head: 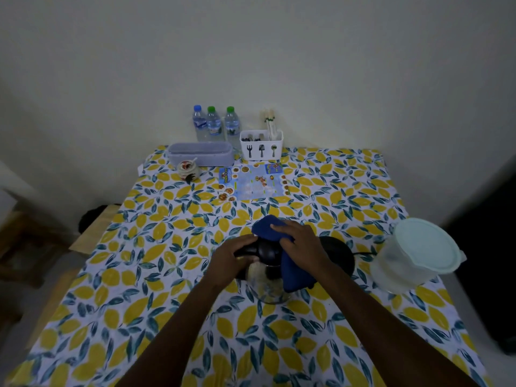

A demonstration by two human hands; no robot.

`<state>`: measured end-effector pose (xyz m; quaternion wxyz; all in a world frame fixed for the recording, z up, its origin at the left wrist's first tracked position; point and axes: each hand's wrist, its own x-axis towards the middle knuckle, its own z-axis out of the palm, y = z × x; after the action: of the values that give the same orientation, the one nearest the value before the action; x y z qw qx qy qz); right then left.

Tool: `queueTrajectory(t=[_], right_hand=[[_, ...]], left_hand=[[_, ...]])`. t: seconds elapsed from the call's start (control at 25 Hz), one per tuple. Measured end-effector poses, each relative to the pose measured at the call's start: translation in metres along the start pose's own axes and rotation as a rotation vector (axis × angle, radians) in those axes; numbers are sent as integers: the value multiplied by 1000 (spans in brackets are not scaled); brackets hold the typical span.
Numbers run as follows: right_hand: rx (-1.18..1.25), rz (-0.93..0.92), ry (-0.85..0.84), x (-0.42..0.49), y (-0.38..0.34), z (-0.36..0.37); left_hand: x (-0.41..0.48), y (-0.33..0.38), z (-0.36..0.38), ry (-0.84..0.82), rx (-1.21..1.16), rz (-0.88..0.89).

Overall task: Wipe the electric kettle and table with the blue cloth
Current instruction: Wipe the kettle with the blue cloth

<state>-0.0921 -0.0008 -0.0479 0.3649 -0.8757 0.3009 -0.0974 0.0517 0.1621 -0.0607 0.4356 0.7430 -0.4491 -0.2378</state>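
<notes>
The electric kettle (262, 277), steel-bodied with a black lid and handle, stands in the middle of the table (156, 247), which is covered by a lemon-print cloth. My left hand (233, 261) grips the kettle's black handle. My right hand (300, 243) presses the blue cloth (293, 275) onto the kettle's top; the cloth drapes down its right side. The kettle's black base (339, 252) lies just behind and to the right, partly hidden by my right arm.
A lidded translucent container (418, 255) stands at the right edge. At the back are three water bottles (213, 124), a white cutlery holder (261, 145), a lilac tray (201, 153), a small jar (188, 170) and a menu sheet (252, 182). A wooden bench (92, 233) is on the left.
</notes>
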Motion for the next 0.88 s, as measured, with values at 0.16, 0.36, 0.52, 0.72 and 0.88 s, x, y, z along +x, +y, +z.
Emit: queueTrajectory(t=[0.16,0.36,0.52,0.72,0.88], right_hand=[[-259,-131,62,-16,-6,3],[-411,-329,133,-38,-17,18],[-459,-223,66,-11,-39,22],[-117,23,-119,32,-40,-1],[-30,234,-253,59,-28,-14]], left_hand=[[4,-12,-12,-46,3,-138],[8,-12,-14,-59,-23,-125],[9,-14,-19,-79,-94,-141],[12,-9,-24,-133,-40,-183],[10,9,-11,-165,222,-87]])
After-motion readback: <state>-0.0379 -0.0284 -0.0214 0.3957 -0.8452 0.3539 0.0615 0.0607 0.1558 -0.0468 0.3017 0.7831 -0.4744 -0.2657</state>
